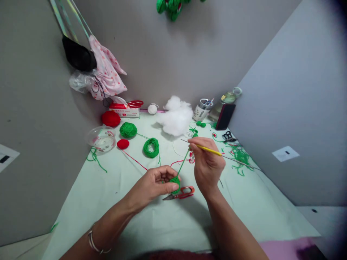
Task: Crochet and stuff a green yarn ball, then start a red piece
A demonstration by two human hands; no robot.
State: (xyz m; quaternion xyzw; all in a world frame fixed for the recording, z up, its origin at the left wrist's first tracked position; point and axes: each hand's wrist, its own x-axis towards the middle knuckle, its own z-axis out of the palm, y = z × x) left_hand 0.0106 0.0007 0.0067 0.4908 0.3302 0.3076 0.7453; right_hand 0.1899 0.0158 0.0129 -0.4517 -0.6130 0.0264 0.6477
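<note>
My left hand (pixel 157 182) pinches a small green crocheted piece (pixel 175 181) between thumb and fingers, just above the pale green table (pixel 114 187). A strand of green yarn (pixel 183 162) runs up from that piece to my right hand (pixel 207 164). My right hand is closed on a yellow-handled crochet hook (pixel 208 150), whose thin metal tip points left. Small orange-handled snips (pixel 181 193) lie on the table under and between both hands.
Behind the hands lie a green yarn coil (pixel 151 147), a green yarn ball (pixel 128 129), a red yarn ball (pixel 111 118), a red disc (pixel 123 144), a clear bowl (pixel 101 139), white stuffing (pixel 176 115), a cup (pixel 202 109), a dark phone (pixel 225 116) and yarn scraps (pixel 240 156). Grey walls enclose the table.
</note>
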